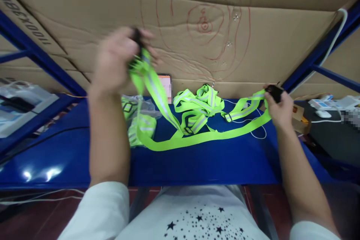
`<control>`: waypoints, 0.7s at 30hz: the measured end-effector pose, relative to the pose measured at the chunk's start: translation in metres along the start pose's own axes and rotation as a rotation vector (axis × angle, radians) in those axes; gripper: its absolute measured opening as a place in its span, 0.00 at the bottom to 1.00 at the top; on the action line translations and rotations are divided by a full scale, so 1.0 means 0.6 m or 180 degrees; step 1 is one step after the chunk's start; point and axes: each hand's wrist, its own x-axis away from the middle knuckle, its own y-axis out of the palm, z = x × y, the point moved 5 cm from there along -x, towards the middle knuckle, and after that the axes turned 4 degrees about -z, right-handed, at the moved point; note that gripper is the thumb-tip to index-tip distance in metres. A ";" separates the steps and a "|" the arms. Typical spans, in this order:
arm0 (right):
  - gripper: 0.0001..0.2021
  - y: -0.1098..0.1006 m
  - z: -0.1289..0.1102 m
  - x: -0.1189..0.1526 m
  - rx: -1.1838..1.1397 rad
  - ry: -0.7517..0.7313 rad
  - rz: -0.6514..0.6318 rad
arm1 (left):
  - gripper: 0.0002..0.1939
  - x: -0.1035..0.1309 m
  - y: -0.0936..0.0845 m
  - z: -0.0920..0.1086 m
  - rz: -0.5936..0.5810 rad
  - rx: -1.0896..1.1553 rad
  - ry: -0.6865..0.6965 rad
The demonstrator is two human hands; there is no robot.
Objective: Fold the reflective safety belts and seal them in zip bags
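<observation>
The left hand (pixel 118 60) is raised, clenched on one buckle end of the neon strap (pixel 180 140); the right hand (pixel 277 110) pinches the other end low, spreading it untangled above the blue table (pixel 197 165).

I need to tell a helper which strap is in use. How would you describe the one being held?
On the blue table, a neon-yellow strap stretches between the raised left hand and the right hand. Unlike the bunched straps behind, it is pulled out long.
</observation>
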 end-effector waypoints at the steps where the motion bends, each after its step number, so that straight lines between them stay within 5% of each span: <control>1: 0.19 0.031 -0.030 0.019 0.0616 -0.0599 -0.0367 | 0.22 0.002 0.055 -0.014 -0.0445 -0.0328 -0.0190; 4: 0.32 0.110 -0.083 0.086 0.1501 -0.1775 -0.1360 | 0.26 0.037 0.216 -0.069 -0.2190 -0.1478 -0.0662; 7: 0.38 0.149 -0.092 0.126 0.1860 -0.2147 -0.1757 | 0.35 0.070 0.303 -0.107 -0.2912 -0.1847 -0.0743; 10: 0.40 0.158 -0.085 0.138 0.2012 -0.2255 -0.1718 | 0.35 0.078 0.317 -0.117 -0.2922 -0.1794 -0.0727; 16: 0.42 0.163 -0.079 0.146 0.1982 -0.2179 -0.1541 | 0.33 0.065 0.287 -0.099 -0.2567 -0.1762 -0.0689; 21: 0.43 0.176 -0.082 0.158 0.1920 -0.2186 -0.1539 | 0.32 0.071 0.300 -0.097 -0.2714 -0.1579 -0.0703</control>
